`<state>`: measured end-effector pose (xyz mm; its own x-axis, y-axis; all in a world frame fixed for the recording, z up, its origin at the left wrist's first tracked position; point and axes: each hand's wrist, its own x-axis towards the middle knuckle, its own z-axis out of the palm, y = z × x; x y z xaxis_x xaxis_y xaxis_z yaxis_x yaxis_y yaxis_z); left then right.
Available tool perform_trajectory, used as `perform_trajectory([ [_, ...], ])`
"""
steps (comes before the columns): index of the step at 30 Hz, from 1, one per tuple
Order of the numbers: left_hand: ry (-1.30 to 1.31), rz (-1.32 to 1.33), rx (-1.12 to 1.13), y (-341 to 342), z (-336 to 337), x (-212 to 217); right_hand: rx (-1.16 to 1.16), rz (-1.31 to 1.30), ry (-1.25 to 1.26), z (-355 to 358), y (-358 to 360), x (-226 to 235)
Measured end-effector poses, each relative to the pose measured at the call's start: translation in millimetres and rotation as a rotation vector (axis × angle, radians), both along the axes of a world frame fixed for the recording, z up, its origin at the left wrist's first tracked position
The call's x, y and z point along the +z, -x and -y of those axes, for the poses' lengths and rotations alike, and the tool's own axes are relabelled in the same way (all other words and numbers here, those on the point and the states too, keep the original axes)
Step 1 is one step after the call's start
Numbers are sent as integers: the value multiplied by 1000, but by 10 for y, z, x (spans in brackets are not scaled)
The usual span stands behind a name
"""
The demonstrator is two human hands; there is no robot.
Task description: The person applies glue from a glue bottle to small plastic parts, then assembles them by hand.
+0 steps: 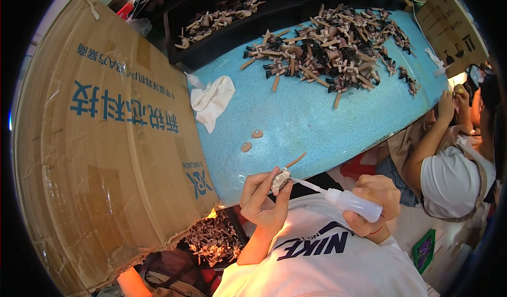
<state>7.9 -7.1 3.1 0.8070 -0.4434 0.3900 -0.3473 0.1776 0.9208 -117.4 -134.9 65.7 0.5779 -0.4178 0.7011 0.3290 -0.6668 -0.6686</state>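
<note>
Between the fingers of my left hand (263, 204) is a small figure part (281, 181), whitish and grey, with a tan stick-like piece (296, 160) pointing up and right from it. My right hand (376, 202) grips a translucent squeeze bottle (355, 204) lying on its side in the air. Its thin white nozzle (309, 184) points left, with the tip at or very near the figure part; contact is too small to tell. Two small flesh-coloured oval pieces (257, 134) lie on the blue tabletop (296, 120) beyond my left hand.
A heap of small figures (338, 49) covers the table's far side. A crumpled white cloth (212, 101) lies by a large cardboard box (100, 138) on the left. Black trays (237, 25) stand behind. More parts (214, 241) fill a container below. At right sits another person (454, 165).
</note>
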Motion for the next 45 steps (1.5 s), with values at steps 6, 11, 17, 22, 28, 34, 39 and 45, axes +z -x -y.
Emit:
perform_trajectory([
  [6, -29, -69, -31, 10, -39, -52, -41, 66, 1, -27, -28, -3],
  [11, -4, -85, -59, 16, -39, -30, 83, 14, -62, -31, -5, 15],
  [17, -23, -81, -55, 23, -36, -4, 83, -25, -33, -57, -42, -5],
  [22, -28, -87, -54, 12, -51, -20, 74, -68, 96, -52, -58, 25],
  [28, -21, -91, -45, 5, -37, -19, 62, -12, 22, -45, -45, -19],
  [34, 39, -186, -56, 31, -21, 18, 91, 17, -50, -32, -49, -56],
  [39, 30, -199, -67, 32, -30, 16, 84, 12, -41, -28, -52, -46],
  [45, 5, -183, -49, 34, -29, -17, 45, 20, -24, -8, -39, -41],
])
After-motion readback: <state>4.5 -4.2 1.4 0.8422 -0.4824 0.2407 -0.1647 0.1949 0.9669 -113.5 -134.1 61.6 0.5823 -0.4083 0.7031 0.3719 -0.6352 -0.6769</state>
